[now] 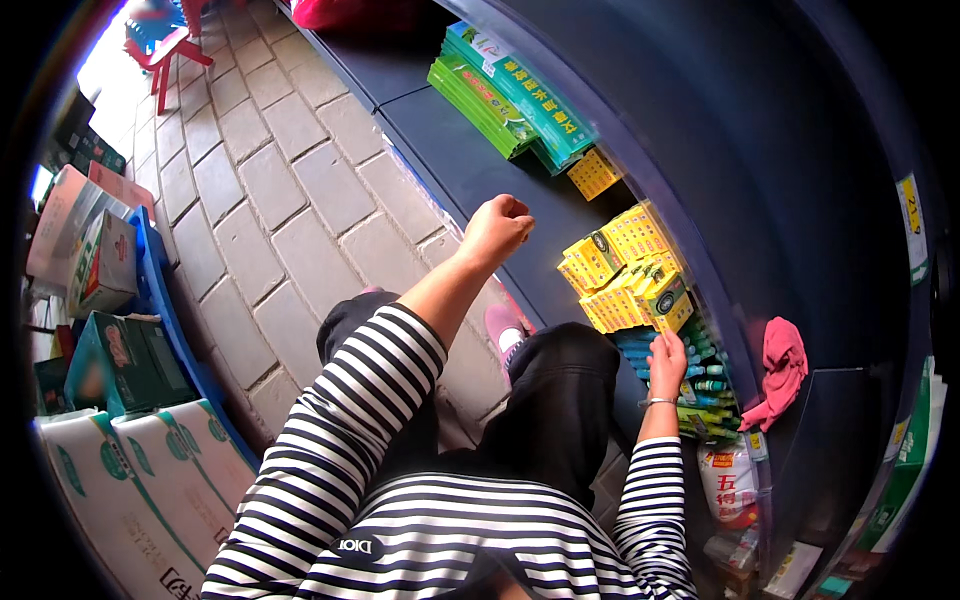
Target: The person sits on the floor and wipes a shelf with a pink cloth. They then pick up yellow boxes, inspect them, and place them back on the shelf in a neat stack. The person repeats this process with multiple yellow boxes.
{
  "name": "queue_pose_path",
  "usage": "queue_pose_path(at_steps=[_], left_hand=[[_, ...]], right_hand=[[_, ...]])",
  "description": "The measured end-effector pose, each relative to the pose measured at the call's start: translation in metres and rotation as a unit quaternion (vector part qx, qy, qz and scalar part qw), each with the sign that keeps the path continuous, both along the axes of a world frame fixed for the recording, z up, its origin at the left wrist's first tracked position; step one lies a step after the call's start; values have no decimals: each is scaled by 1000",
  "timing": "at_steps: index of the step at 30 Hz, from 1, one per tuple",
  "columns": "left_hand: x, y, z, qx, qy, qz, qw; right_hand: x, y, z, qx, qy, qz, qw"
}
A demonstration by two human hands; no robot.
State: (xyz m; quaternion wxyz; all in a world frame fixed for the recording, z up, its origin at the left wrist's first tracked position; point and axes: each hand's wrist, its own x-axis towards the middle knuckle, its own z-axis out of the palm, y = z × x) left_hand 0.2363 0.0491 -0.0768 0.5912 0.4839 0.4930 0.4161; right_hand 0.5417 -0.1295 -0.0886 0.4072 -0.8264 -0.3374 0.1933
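Out over the front of a dark shelf (pixel 525 255), my left hand (pixel 497 232) has its fingers curled in, and nothing shows between them. My right hand (pixel 666 367) has its fingertips at the lower corner of a small yellow box (pixel 666 298) with a dark round emblem. That box is tilted at the near end of a row of similar yellow boxes (pixel 611 304). Behind the row, more yellow boxes (pixel 634 232) are stacked on the shelf. Tubes with blue and green caps (pixel 701 382) lie close beside my right wrist.
Green packets (pixel 484 105) and teal packets (pixel 525 90) stand farther along the shelf near another yellow carton (pixel 595 174). A pink cloth (pixel 776 367) hangs at the right. Cartons (pixel 150 457) and a blue pallet edge (pixel 161 277) border the tiled floor (pixel 262 180). A red stool (pixel 166 60) stands beyond.
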Motion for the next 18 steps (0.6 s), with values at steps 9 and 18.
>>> queue_pose_path(at_steps=[9,18], left_hand=[[-4,15,-18,59,78,-36,995],[-9,3,-1,77,89,-73,990]], right_hand=[[34,18,-56,111,391,-244,880],[9,50,-104,-2,231,32,972]])
